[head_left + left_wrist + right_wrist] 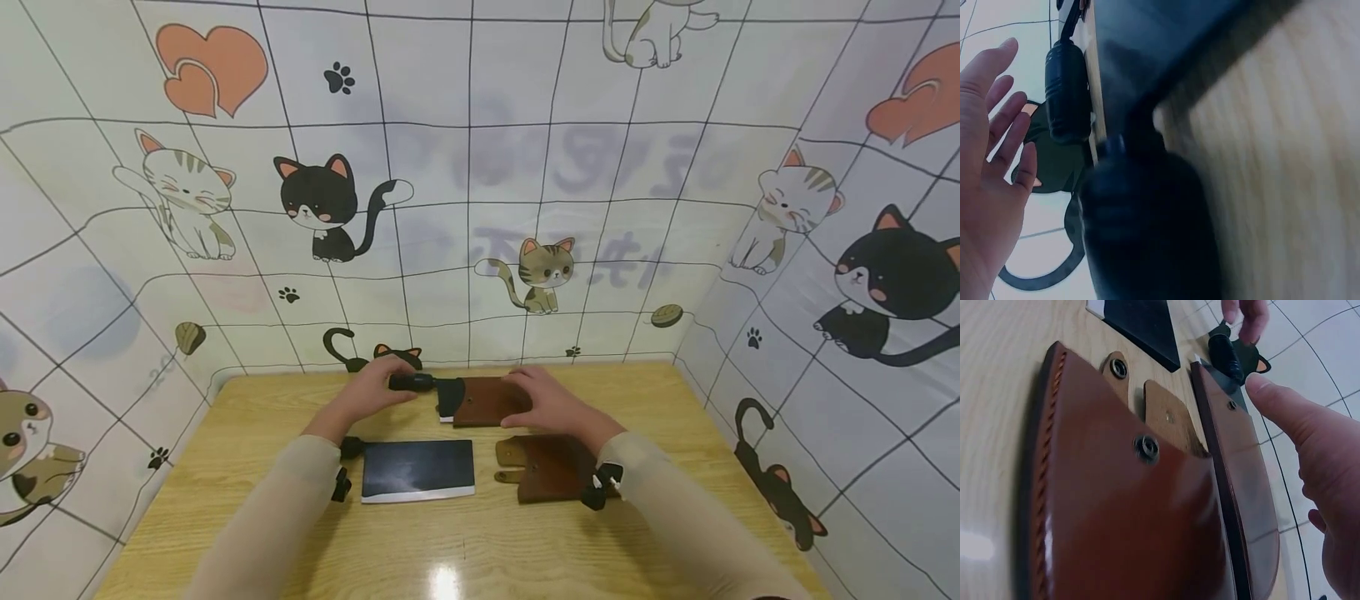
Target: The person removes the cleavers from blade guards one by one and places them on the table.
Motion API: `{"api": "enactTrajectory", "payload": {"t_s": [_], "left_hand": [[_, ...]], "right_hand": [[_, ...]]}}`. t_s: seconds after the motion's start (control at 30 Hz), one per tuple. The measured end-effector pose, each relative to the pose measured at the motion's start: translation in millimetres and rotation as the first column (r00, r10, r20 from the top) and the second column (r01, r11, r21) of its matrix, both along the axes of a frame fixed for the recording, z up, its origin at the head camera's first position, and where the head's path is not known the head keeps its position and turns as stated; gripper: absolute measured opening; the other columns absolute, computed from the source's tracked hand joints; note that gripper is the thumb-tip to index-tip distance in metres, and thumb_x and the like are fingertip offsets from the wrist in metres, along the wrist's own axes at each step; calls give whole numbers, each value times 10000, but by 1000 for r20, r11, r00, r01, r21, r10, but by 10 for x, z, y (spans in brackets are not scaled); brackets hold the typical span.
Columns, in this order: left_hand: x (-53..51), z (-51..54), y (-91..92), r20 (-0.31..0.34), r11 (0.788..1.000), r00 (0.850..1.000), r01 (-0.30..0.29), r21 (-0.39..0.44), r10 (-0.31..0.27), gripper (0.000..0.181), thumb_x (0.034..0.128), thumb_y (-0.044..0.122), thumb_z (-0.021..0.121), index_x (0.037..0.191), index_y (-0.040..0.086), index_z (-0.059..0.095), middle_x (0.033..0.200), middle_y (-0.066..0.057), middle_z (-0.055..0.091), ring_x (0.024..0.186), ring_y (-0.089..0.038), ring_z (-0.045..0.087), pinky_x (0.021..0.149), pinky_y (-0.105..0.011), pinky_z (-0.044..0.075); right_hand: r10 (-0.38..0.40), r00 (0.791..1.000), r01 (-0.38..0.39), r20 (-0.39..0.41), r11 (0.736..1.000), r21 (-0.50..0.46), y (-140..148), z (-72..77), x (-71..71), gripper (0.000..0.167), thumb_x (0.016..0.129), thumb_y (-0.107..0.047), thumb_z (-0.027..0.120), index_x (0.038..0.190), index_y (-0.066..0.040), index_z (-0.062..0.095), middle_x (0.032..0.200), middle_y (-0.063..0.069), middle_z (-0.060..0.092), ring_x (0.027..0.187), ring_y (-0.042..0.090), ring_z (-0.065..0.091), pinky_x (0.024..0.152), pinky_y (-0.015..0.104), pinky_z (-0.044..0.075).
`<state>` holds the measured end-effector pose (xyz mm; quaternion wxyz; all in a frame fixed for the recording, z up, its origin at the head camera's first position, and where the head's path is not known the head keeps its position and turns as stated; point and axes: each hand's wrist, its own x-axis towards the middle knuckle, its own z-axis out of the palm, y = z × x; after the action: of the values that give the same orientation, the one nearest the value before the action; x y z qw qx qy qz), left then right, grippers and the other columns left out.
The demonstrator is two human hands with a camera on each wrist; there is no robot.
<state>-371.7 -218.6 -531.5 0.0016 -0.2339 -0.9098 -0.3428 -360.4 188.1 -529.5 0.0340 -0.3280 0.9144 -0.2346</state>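
At the back of the table lies a cleaver with a black handle (411,382), its blade mostly inside a brown leather sheath (483,402). My left hand (367,392) hovers around that handle; in the left wrist view its fingers (1007,128) are loosely spread, with a gap to the handle (1067,94). Over the sheath's right end is my right hand (551,404), thumb extended beside the sheath (1241,456) in the right wrist view; its other fingers are mostly hidden. Nearer me lies a bare cleaver (417,468), dark-bladed with a pale edge, its handle (1147,219) pointing left.
A second brown leather sheath (551,471) with snap straps (1169,415) lies at the front right, partly under my right forearm. The wooden table (465,542) meets a wall covering (465,167) printed with cats behind and at both sides.
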Motion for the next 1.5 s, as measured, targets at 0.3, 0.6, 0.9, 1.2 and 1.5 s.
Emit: {"api": "enactTrajectory", "payload": {"t_s": [0.3,0.6,0.9,1.2,1.5], "left_hand": [[-167,-77,201,-15,998,1000,21,-54,-22,466,992,243,865,1401,67,727,1638,-229,517,1527,-488,422,1205,-680,370],[-274,-93,273,53,1000,999,-9,-28,11,483,1000,222,865,1431,63,715,1522,-178,628,1461,-423,535,1192,-627,420],[-373,-229,299,144,1000,989,-19,2,19,510,1013,224,846,1468,53,689,1524,-149,637,1456,-405,549,1168,-600,452],[-380,-255,331,185,1000,982,-30,-4,30,543,994,286,859,1465,69,698,1540,-175,620,1447,-423,548,1156,-598,455],[-412,-323,342,142,997,987,-77,-15,79,465,999,257,859,1413,80,742,1497,-188,649,1437,-427,561,1177,-587,449]], "right_hand": [[-12,1000,11,8,998,62,-317,-23,-100,1011,906,-673,841,1677,-127,482,1713,171,413,1594,417,349,1256,625,334],[-25,999,23,40,997,68,-450,-104,-197,1040,902,-663,850,1695,-118,455,1722,186,394,1604,433,326,1249,640,337],[15,999,-18,34,996,83,-566,-216,-276,1141,870,-717,839,1717,-90,400,1742,225,358,1611,462,310,1260,667,302],[6,1000,-7,7,987,163,-690,-321,-283,1201,849,-771,824,1737,-111,355,1700,187,385,1582,419,336,1272,651,265],[-54,998,59,-28,981,185,-772,-332,-241,1182,838,-781,830,1733,-154,380,1679,133,406,1578,369,347,1287,621,247]]}}
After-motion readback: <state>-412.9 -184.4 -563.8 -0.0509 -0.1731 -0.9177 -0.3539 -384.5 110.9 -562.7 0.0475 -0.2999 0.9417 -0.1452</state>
